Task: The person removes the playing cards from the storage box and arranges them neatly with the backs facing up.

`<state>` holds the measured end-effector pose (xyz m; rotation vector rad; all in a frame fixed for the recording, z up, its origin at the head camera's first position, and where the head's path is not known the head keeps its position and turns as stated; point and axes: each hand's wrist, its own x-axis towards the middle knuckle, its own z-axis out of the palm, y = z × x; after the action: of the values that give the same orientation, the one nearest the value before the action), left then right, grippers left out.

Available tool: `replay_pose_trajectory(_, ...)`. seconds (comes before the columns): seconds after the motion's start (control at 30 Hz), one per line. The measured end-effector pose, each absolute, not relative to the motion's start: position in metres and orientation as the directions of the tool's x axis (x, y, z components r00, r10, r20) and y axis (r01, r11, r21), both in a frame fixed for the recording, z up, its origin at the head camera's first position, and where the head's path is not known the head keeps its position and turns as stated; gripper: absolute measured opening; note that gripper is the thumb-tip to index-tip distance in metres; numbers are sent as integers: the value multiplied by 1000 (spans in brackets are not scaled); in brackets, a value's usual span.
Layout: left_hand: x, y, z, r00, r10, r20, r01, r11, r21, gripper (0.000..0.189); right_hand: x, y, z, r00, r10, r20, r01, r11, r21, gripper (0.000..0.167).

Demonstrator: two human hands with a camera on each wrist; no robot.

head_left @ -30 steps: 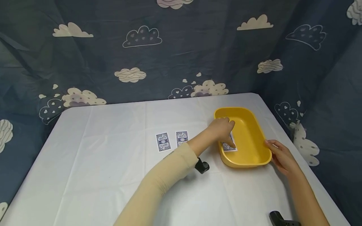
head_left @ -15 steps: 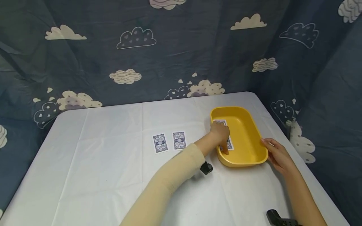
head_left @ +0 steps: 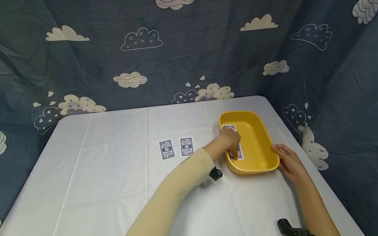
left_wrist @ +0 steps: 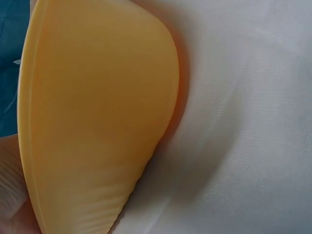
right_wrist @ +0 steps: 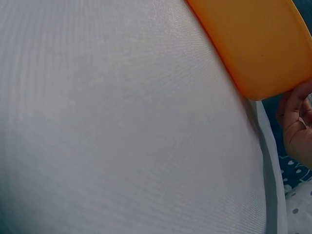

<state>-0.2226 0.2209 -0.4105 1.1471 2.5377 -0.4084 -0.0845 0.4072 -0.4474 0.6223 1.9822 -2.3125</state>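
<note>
In the head view a yellow plastic tray stands on the right side of the table. My left hand reaches over its left rim, fingers pointing down inside, and pinches a blue-backed playing card low against the tray's left side. Another card shows just beyond the knuckles, partly covered by the hand. My right hand grips the tray's right rim, thumb on top and fingers below. The left wrist view shows the tray's outer wall; the right wrist view shows the right hand's fingers under its edge.
Two more playing cards lie face down left of the tray, one at the left and one nearer the tray. A white cloth covers the table. A dark curtain with clouds hangs behind it.
My left hand has moved slightly back and left inside the tray, uncovering a card beyond it. The card under its thumb has shifted a little toward me. The right hand stays on the rim.
</note>
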Motion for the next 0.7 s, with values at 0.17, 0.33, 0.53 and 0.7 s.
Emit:
replay_pose_trajectory(0.17, -221, 222, -410, -635, 661, -400, 757, 634, -155, 85, -84, 406, -447, -922, 230, -310, 272, -183, -945, 7)
replay_pose_trajectory(0.33, -216, 224, -412, -652, 648, -395, 748, 637, -190, 92, -85, 406, -448, -926, 228, -302, 267, -172, -948, 8)
replay_pose_trajectory(0.53, -211, 225, -412, -636, 659, -402, 756, 636, -153, 77, -86, 407, -448, -927, 225, -299, 260, -187, -947, 6)
replay_pose_trajectory(0.7, -209, 225, -412, -627, 667, -402, 758, 641, -117, 74, -86, 407, -449, -926, 224, -303, 259, -205, -944, 5)
